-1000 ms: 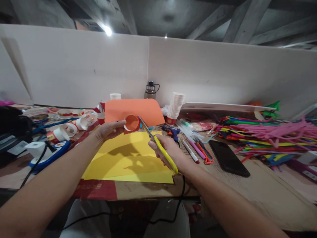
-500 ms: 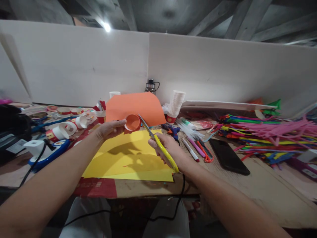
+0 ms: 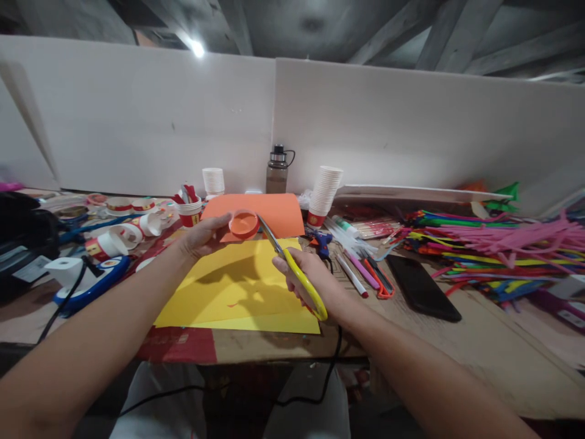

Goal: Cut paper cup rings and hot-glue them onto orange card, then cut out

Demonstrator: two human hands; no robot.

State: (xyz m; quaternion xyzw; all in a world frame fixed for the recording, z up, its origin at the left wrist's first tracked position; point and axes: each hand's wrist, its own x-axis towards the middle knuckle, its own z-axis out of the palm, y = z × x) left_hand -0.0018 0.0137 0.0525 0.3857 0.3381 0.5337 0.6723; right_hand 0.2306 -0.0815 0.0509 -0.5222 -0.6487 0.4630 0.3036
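My left hand (image 3: 201,236) is closed on an orange paper sheet (image 3: 274,213) with a small orange cup-like ring (image 3: 244,223) at its near edge, held just above the desk. My right hand (image 3: 307,275) grips yellow-handled scissors (image 3: 297,273); their blades point up-left and reach the ring's right side. Beneath both hands lie yellow paper sheets (image 3: 228,292) on the cardboard-covered desk.
A stack of paper cups (image 3: 323,194), a water bottle (image 3: 276,172), a red cup of scraps (image 3: 189,210) and cut cups (image 3: 114,244) stand behind. Markers (image 3: 361,271), a black phone (image 3: 423,288) and a pile of pipe cleaners (image 3: 498,244) lie right. A glue gun (image 3: 86,283) sits left.
The orange sheet, raised half a second ago, has tipped down flatter, uncovering the bottle and cups behind. Both hands keep their grips; the scissors stay at the ring.
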